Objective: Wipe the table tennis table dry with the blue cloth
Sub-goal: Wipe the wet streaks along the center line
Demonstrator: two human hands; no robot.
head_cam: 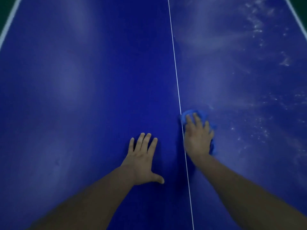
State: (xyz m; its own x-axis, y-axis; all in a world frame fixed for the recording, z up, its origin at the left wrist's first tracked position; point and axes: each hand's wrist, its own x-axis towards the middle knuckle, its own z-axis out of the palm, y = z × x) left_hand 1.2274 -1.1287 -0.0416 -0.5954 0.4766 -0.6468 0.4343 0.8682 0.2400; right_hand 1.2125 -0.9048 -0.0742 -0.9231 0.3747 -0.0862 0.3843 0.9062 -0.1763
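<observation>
Two hands on table tennis table [83, 80], right hand [197, 140] pressing blue cloth [191, 114]

1. You have one view, worn on your head. It faces forward and down across the flat dark-blue table tennis table top [83, 97].
2. The thin white centre line [177, 80] runs bottom to top, just right of mid-frame.
3. Wide lens: the white left edge stripe [10, 19] and white right edge stripe [297, 14] both show at the top corners.
4. Close range: your left hand [141, 161] and right hand [197, 140] sit low in frame, near the lens.
</observation>
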